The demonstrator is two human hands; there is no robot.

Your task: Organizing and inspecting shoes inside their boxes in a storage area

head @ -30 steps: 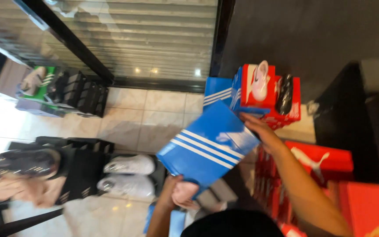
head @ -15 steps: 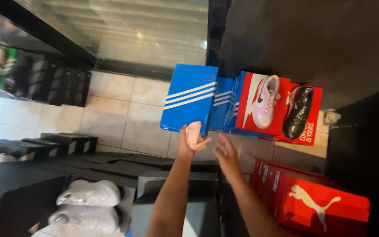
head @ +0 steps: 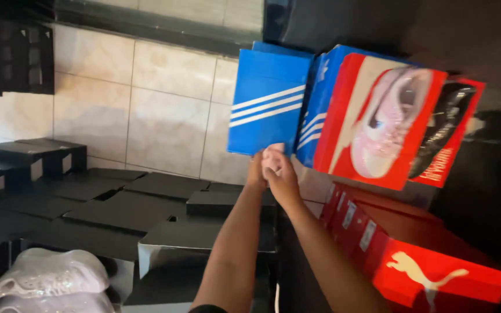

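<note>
A blue shoe box with white stripes (head: pixel 268 104) stands upright on a stack, next to a second blue box (head: pixel 315 110) and a red box with a pink shoe pictured on it (head: pixel 378 116). My left hand (head: pixel 256 172) and my right hand (head: pixel 286 181) meet just under the striped box's lower edge. A small pale pink thing (head: pixel 272 155) sits between their fingers and appears to be held in the left hand. I cannot tell what it is. The right hand's fingers curl against it.
Red shoe boxes (head: pixel 430 261) lie stacked at the lower right. Black shoe boxes (head: pixel 146 208) cover the floor to the left, one open (head: pixel 163 249). Pale grey shoes (head: pixel 47 275) lie at the bottom left. Beige floor tiles (head: pixel 163 110) lie beyond.
The blue striped box went from tilted in both hands to standing upright on the stack. My hands have come off its sides and drawn together under its lower edge.
</note>
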